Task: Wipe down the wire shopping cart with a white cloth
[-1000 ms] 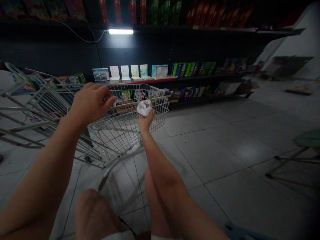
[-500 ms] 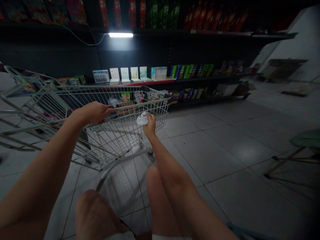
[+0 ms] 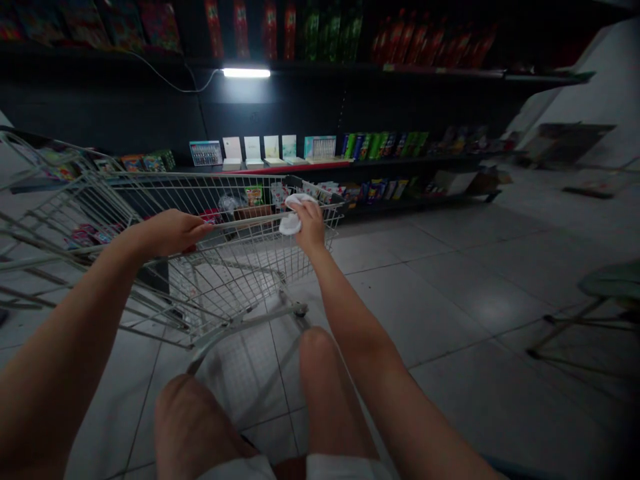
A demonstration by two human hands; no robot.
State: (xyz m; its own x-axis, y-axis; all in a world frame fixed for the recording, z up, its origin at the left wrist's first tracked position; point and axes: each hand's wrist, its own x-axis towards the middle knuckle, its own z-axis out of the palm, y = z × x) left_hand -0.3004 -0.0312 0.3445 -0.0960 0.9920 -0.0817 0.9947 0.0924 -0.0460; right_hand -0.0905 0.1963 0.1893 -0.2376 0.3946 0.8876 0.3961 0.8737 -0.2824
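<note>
Right hand, curled tight, grips a white cloth against the near top rail of the shopping cart, towards its right end; the left hand clasps that rail farther left. Wiping looks under way; how much is done or left cannot be told.

Top shelf's got a row of red bottles, then green bottles, with colorful packets over on the left. Super bright strip light right under it, white cord kinda drooping off to the side. Middle shelf: pale upright cards or booklets next to green and blue tubes. There's also a green-topped folding stool on the gray tile floor, far right.
</note>
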